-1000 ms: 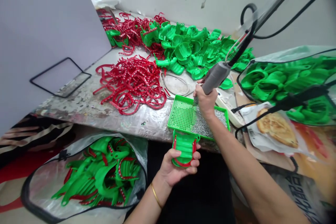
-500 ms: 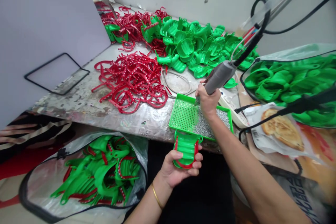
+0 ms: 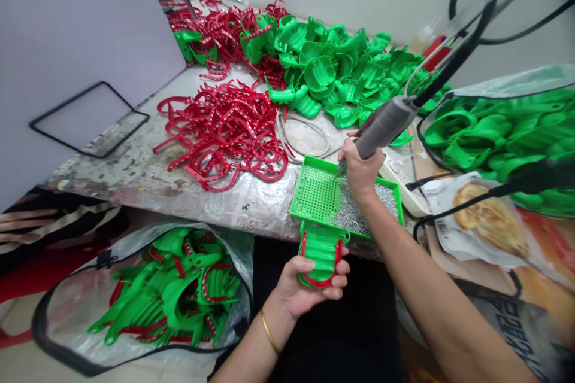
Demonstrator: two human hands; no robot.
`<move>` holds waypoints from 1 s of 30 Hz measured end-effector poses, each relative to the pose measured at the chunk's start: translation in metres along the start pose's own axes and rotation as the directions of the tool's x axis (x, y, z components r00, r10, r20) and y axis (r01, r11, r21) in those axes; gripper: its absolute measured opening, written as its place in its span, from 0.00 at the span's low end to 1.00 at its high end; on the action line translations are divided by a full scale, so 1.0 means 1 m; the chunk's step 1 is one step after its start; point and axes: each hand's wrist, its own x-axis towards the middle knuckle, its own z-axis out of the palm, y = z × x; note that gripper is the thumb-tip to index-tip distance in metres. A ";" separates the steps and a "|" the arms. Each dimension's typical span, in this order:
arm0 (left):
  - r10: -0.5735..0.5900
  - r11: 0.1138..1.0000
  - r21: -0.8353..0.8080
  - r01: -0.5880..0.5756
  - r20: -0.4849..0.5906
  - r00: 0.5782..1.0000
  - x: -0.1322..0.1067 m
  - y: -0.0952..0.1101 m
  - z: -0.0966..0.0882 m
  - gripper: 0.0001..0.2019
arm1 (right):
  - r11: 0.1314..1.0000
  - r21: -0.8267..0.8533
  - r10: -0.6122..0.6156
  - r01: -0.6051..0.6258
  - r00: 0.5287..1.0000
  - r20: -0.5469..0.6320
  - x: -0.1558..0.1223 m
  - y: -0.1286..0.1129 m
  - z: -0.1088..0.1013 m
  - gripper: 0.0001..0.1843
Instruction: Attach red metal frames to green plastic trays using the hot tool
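Note:
My left hand [image 3: 296,287] holds a curved green plastic piece [image 3: 321,251] with a red U-shaped strip [image 3: 338,257] along its lower edge, just below the tray. My right hand [image 3: 363,170] is wrapped round a grey electric screwdriver [image 3: 386,124], its tip pointing down into a green perforated tray [image 3: 314,191]. Small silvery screws [image 3: 353,209] fill the tray's right part; its left part shows bare holes. Whether a screw sits on the tip is too small to tell.
Red strips [image 3: 229,131] and green pieces [image 3: 318,69] lie heaped on the table. An open bag [image 3: 233,335] of joined pieces stands at lower left, another bag [image 3: 503,87] of green pieces at right. Flatbread [image 3: 487,215] on a wrapper and a dark cable [image 3: 471,203] are at right.
My right hand and the screwdriver have shifted slightly in the tray, the tool leaning a little more to the right. My left hand keeps its hold; the whole view has moved slightly.

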 end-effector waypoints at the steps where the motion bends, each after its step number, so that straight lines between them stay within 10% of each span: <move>1: -0.003 1.000 0.000 0.003 -0.003 1.000 0.000 0.000 0.000 0.33 | 1.000 -0.006 -0.003 0.003 1.000 -0.001 0.000 0.001 0.000 0.12; 17: -0.016 1.000 -0.010 0.016 -0.021 1.000 0.000 0.000 0.005 0.33 | 0.983 0.114 -0.140 0.141 0.990 -0.020 -0.001 -0.033 -0.004 0.06; 24: 0.024 0.999 -0.038 -0.025 -0.027 0.999 -0.001 -0.004 0.009 0.28 | 0.978 0.168 0.084 -0.123 0.971 0.224 -0.092 -0.109 -0.029 0.07; 30: 0.122 0.992 0.025 -0.120 -0.099 0.988 -0.002 -0.007 0.006 0.18 | 0.960 0.131 0.205 -0.248 0.939 0.277 -0.143 -0.113 -0.050 0.09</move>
